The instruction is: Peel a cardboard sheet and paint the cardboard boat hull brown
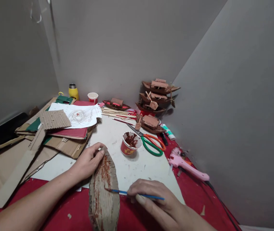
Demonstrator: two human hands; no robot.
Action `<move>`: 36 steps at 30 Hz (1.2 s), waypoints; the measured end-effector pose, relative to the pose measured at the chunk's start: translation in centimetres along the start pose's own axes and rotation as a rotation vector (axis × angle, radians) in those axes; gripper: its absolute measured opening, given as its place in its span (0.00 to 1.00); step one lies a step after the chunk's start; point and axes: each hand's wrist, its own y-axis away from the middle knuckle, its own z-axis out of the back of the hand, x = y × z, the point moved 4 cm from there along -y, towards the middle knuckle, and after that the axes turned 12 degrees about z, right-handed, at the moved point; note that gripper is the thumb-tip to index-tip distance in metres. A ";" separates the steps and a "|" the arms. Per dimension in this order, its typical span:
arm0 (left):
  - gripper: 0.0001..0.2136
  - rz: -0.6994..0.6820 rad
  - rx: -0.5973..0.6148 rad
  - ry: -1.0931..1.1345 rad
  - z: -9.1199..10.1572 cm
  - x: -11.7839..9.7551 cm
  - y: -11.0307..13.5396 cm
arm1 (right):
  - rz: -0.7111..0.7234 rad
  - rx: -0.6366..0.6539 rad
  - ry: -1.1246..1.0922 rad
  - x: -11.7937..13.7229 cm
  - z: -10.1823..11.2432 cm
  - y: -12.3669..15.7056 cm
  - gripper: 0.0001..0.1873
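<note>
My left hand (pixel 88 162) grips the far tip of a boat-shaped cardboard piece (pixel 104 195), its thumb on top and fingers at the edge. Streaks of reddish-brown paint run along the ridged middle of the piece, and bare grey-brown cardboard shows between them. Between the fingers and thumb of my right hand (pixel 154 199) is a thin blue paintbrush (pixel 121 191). The brush tip meets the middle of the cardboard surface. Beyond the hands stands a red paper cup (pixel 128 150) with dark brown paint coating its inside.
Green-and-orange scissors (pixel 151 146) lie right of the cup, near a pink glue gun (pixel 187 166) with a trailing cord. Model boats (pixel 159 85) are stacked at the back. Sticks (pixel 119 113), cardboard sheets (pixel 66 146), a drawing (pixel 86 115) and a yellow bottle (pixel 73 92) occupy the left and back.
</note>
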 end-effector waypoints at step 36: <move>0.09 0.036 0.061 -0.014 -0.6 -0.2 0.3 | -0.189 -0.868 0.025 -2.4 4.4 2.5 0.06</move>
